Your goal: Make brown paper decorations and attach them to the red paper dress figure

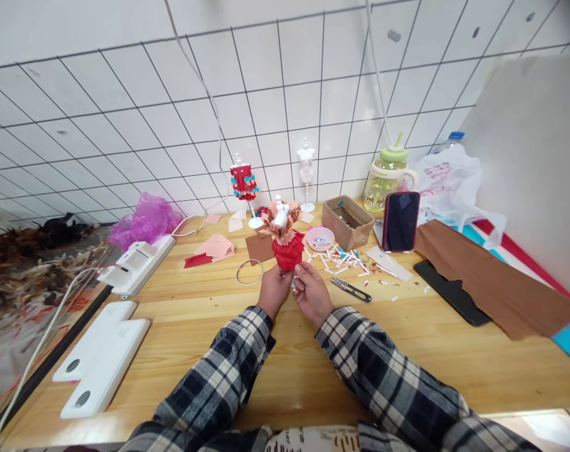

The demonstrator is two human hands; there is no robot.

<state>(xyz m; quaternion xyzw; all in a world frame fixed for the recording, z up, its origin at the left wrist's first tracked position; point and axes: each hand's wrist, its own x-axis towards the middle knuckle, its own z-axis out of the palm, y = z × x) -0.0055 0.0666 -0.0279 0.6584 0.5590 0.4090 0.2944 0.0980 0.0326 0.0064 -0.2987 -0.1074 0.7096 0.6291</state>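
Note:
Both of my hands meet over the middle of the table around a miniature dress form (281,216). It is white on top, with a ruffle of pink and brown petals (292,233) round its upper part and a gathered red skirt (287,254) below. My left hand (274,290) is closed round the lower part of the form, under the skirt. My right hand (313,295) pinches near the skirt's lower right edge; the fingertips partly hide what they grip. Thread snips (351,289) lie just right of my right hand, and a metal ring (249,272) lies left of my left hand.
Behind stand a red-dressed form (244,183) and a bare form (306,172). A cardboard box (347,223), pink dish (321,238), white strips (344,258), phone (400,221) and drink jar (386,179) are to the right. Pink fabric pieces (219,247) and a power strip (146,267) lie left.

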